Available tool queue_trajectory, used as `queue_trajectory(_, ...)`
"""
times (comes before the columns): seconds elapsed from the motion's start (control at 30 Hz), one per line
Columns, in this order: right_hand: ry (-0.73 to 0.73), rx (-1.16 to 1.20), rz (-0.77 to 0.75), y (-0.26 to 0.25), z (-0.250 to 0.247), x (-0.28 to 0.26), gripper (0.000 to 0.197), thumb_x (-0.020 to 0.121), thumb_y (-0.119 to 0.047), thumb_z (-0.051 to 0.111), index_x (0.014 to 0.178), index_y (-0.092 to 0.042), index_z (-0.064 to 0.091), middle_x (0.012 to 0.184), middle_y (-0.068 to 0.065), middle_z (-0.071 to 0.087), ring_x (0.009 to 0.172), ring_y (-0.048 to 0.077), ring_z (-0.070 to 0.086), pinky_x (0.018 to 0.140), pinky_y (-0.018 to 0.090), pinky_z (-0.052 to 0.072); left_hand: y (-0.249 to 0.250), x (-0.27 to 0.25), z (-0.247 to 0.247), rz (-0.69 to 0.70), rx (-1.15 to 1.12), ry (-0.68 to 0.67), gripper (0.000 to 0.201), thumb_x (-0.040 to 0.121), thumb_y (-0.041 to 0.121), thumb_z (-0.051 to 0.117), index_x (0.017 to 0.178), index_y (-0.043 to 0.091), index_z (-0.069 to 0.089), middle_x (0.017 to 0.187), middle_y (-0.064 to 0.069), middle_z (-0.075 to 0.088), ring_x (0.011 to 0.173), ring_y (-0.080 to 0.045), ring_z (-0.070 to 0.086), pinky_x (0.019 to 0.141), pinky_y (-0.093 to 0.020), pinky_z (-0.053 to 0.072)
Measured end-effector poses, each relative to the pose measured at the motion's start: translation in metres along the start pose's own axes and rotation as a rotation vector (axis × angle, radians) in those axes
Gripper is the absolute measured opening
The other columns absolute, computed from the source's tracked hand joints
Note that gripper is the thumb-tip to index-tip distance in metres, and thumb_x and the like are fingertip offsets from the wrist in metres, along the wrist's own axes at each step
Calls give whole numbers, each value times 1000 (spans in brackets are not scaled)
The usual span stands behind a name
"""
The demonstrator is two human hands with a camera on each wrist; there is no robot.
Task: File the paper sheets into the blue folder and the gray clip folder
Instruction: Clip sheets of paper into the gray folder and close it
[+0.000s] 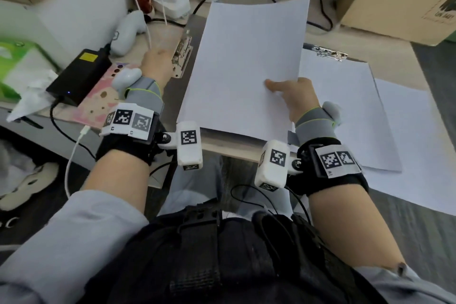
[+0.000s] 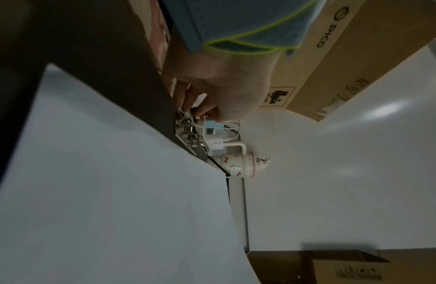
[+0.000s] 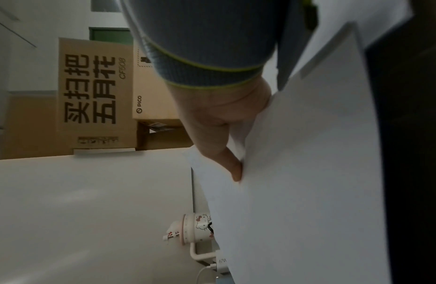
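Right hand (image 1: 299,99) pinches the paper sheets (image 1: 246,66) by their right edge, thumb on top, holding them tilted above the open gray clip folder (image 1: 195,29). Left hand (image 1: 156,64) has fingers curled on its metal clip (image 1: 182,57), seemingly lifting the lever. If that lever slips, the clip could snap down early and crease or skew the sheets.
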State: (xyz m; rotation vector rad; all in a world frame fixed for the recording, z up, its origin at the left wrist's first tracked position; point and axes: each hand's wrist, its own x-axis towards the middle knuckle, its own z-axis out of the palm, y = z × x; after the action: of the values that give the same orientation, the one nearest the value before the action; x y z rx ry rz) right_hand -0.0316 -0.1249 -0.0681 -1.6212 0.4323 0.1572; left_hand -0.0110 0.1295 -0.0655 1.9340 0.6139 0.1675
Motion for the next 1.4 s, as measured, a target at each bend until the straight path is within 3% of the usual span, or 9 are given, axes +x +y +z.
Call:
queue_trajectory(0.13, 14, -46, 39, 2, 8, 4, 60, 65, -16, 81, 117, 2, 56, 105, 10, 64, 95, 27, 62, 90, 41, 52, 7, -21, -7, -55, 64, -132, 37, 88, -5, 51, 125, -12, 47, 130, -27, 51, 123, -39, 49, 95, -31, 42)
queue_trajectory(0.27, 14, -90, 46, 3, 18, 9, 54, 73, -17, 78, 117, 1, 51, 99, 5, 55, 93, 24, 53, 78, 31, 44, -5, -13, -7, -100, -149, -118, 19, 96, 13, 41, 99, 21, 58, 80, 12, 48, 81, -14, 51, 46, -3, 36)
queue_trajectory(0.4, 28, -131, 47, 3, 29, 10, 58, 74, -18, 77, 122, 1, 51, 110, 10, 56, 99, 26, 52, 84, 35, 44, -8, -8, -7, -68, -90, -149, 32, 93, 12, 45, 65, 25, 43, 72, 10, 44, 79, -17, 48, 61, -14, 37)
queue_trajectory(0.5, 38, -154, 36, 6, 34, 12, 42, 76, -14, 75, 110, 2, 57, 100, 9, 59, 89, 25, 54, 80, 34, 45, -8, -10, -10, -50, -80, -231, 12, 79, 9, 54, 73, 18, 55, 83, -5, 54, 87, -20, 46, 66, -24, 42)
queue_trajectory(0.63, 45, -176, 12, 6, 35, 12, 32, 77, -11, 74, 105, 1, 62, 88, 7, 61, 80, 24, 56, 75, 32, 48, -15, -9, -13, -25, -193, -263, 33, 72, -6, 49, 99, 4, 66, 97, -15, 60, 87, -23, 55, 89, -44, 50)
queue_trajectory(1.0, 49, -242, -52, 5, 36, 11, 28, 69, -12, 80, 94, -6, 69, 98, 9, 72, 91, 29, 68, 88, 38, 56, -12, -15, -3, 53, -132, -207, 51, 77, -20, 38, 108, 14, 60, 72, 5, 54, 61, -7, 48, 50, -12, 43)
queue_trajectory(1.13, 59, -363, -60, 4, 35, 7, 61, 54, -31, 86, 106, -6, 66, 103, 6, 71, 95, 26, 68, 89, 40, 56, -9, -15, -2, 42, -62, -179, 42, 79, -17, 40, 86, 18, 62, 72, 4, 53, 63, -11, 48, 46, -10, 41)
queue_trajectory(1.23, 38, -524, -43, -6, 30, 6, 81, 57, -34, 88, 122, -4, 50, 120, 7, 61, 109, 27, 60, 93, 41, 52, -8, -11, -1, 16, -30, -158, 51, 81, -14, 42, 122, 11, 59, 95, -6, 58, 84, -21, 53, 61, -20, 46)
queue_trajectory(1.4, 50, -740, -31, -17, 20, 13, 82, 62, -40, 85, 122, -6, 42, 124, 10, 49, 119, 30, 52, 94, 42, 51, -4, -5, -2, 3, 80, -187, 51, 84, -13, 43, 129, 7, 54, 100, -10, 51, 92, -21, 48, 63, -24, 41)
